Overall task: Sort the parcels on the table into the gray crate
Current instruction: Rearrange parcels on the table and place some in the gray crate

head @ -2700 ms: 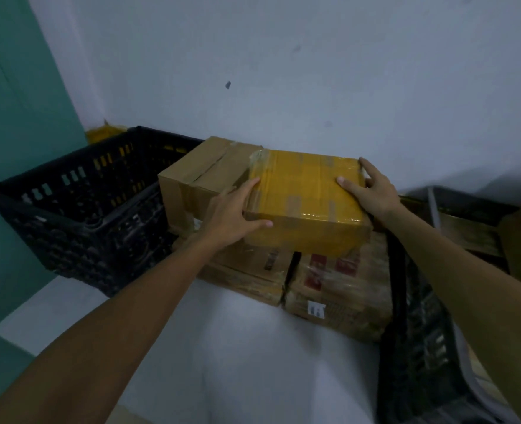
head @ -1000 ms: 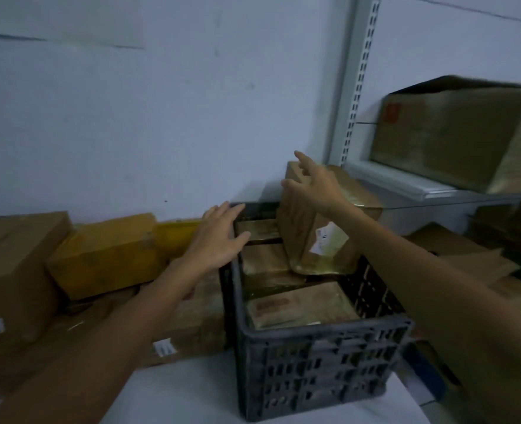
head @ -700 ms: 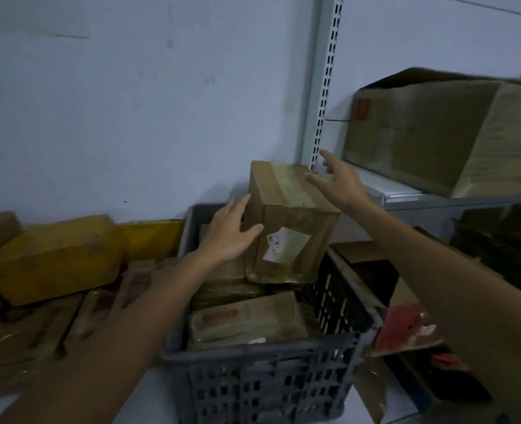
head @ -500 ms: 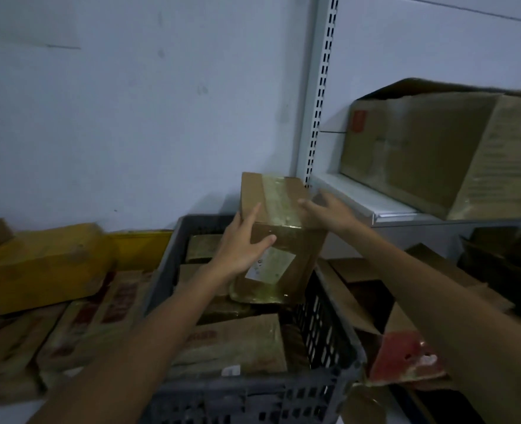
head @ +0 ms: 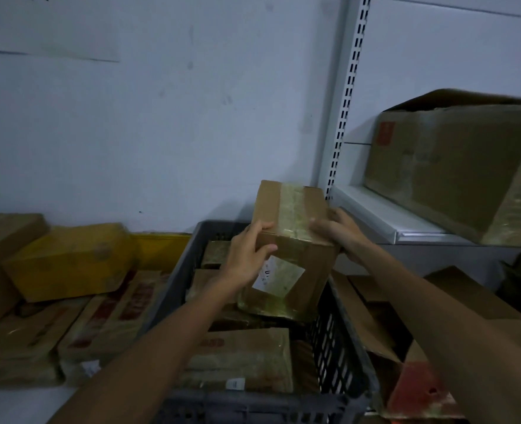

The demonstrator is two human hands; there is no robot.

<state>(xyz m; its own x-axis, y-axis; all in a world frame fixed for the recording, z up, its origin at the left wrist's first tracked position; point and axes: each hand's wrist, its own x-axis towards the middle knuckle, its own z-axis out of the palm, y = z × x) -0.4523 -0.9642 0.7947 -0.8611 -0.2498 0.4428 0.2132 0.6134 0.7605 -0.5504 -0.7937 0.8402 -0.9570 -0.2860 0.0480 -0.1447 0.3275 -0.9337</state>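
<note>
Gripping a taped cardboard box from both sides, I have it standing tall and slightly tilted at the far right corner of the gray crate. My left hand curls over the box's upper left edge, fingers on top and thumb pressed to the front face. My right hand clasps the upper right edge, its fingers wrapped onto the glossy tape strip that runs across the top. A white shipping label sits skewed on the front face, just below my left thumb. The box's lower end is down inside the crate walls, above the parcels already there; I cannot tell whether it rests on them. Nearest me in the crate lies a flat brown parcel with red print.

Left of the crate, on the desk, a yellow-wrapped parcel lies on top of flat red-printed parcels that press against the crate's side. To the right, a white shelf carries a large carton, beside a slotted shelf upright. Loose cardboard with a red patch lies below the shelf, next to the crate.
</note>
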